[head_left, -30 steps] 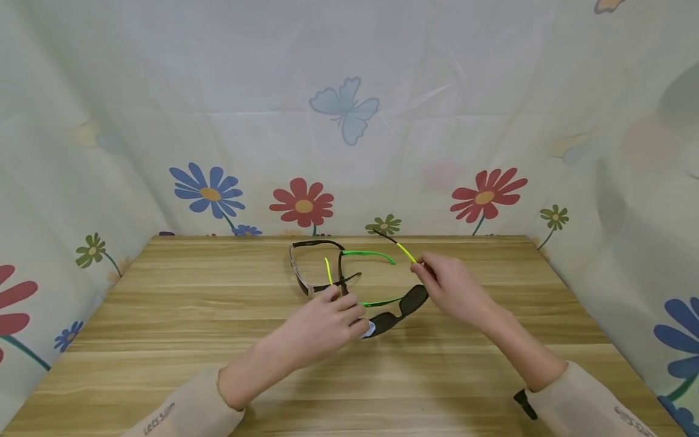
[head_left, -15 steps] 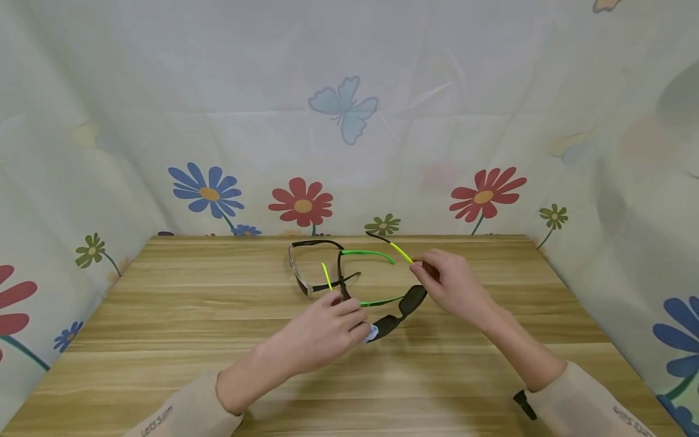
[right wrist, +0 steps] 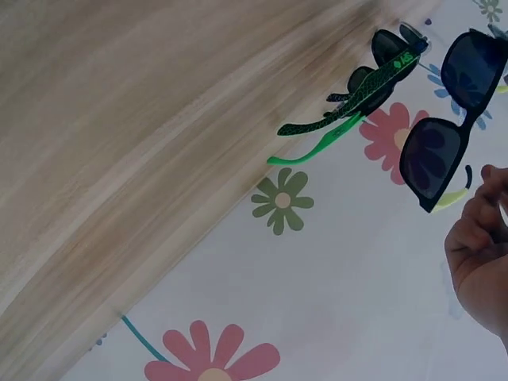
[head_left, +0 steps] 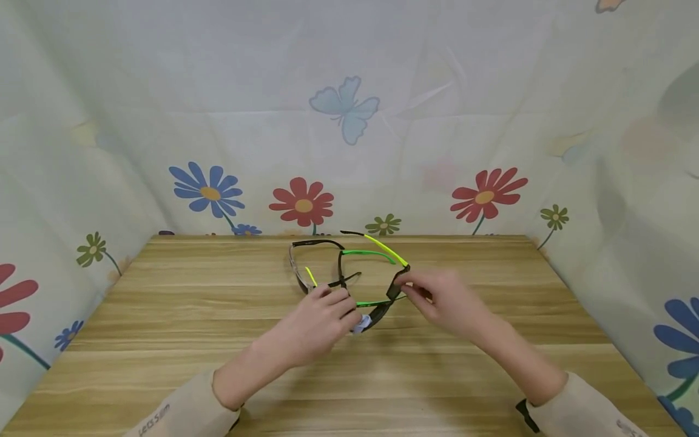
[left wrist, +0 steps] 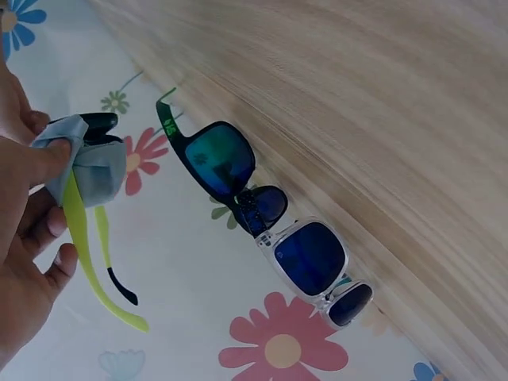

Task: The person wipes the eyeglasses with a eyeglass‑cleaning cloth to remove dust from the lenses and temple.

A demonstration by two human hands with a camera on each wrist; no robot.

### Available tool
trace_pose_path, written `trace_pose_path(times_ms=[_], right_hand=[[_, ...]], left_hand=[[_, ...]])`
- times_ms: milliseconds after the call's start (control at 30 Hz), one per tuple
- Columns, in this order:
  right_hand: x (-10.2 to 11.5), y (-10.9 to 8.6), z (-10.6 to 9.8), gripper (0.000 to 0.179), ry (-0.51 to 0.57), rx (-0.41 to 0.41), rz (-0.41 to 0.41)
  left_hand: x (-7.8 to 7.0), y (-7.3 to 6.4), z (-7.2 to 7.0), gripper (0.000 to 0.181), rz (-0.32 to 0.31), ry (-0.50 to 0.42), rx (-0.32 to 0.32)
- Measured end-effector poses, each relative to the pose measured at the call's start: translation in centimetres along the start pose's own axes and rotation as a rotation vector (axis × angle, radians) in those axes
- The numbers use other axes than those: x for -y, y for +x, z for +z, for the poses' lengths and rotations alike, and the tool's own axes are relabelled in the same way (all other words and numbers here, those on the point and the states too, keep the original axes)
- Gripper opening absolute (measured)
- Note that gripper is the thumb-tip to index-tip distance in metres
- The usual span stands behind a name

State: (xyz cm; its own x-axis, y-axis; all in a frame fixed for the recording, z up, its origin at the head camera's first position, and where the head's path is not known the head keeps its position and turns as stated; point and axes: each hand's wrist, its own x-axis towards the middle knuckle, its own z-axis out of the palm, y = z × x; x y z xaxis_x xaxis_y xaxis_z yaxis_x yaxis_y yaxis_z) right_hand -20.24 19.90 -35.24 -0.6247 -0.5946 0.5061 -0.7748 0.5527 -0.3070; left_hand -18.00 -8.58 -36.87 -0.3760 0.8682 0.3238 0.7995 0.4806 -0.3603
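Apparently wiping, my left grip (head_left: 315, 325) pinches cloth (left wrist: 105, 171) around yellow-armed sunglasses (right wrist: 433, 152), my right grip (head_left: 455, 303) unclear, and further rubbing likely needs steadiness.

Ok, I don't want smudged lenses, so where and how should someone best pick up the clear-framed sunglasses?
Probably by the far black temple, pinched close to the frame front, coming from above on the person's left. The clear-framed sunglasses lie unfolded, lenses facing left, so that temple is exposed; the near one runs close to the left hand.
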Motion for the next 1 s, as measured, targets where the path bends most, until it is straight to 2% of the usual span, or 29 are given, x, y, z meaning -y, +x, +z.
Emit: trace_pose_path(times_ms=[233,333,500,667,1000], right_hand=[[0.7,-0.1,0.5,0.029,-0.036,0.144,-0.006],[0.9,-0.1,0.8,0.031,-0.06,0.177,0.005],[1.0,0.0,1.2,0.029,-0.08,0.166,-0.002],[0.9,0.0,1.6,0.016,-0.089,0.148,-0.026],[0.9,0.1,1.6,0.019,-0.257,0.195,-0.157]], left_hand=[[0.3,-0.1,0.0,0.02,-0.041,-0.029,-0.019],[0.2,-0.1,0.0,0.02,-0.049,-0.051,-0.023],[0.0,0.0,-0.1,0.019,-0.052,-0.085,-0.055],[-0.3,0.1,-0.1,0.021,-0.037,-0.126,-0.087],[-0.4,0.2,-0.2,0.02,-0.041,-0.142,-0.04]])
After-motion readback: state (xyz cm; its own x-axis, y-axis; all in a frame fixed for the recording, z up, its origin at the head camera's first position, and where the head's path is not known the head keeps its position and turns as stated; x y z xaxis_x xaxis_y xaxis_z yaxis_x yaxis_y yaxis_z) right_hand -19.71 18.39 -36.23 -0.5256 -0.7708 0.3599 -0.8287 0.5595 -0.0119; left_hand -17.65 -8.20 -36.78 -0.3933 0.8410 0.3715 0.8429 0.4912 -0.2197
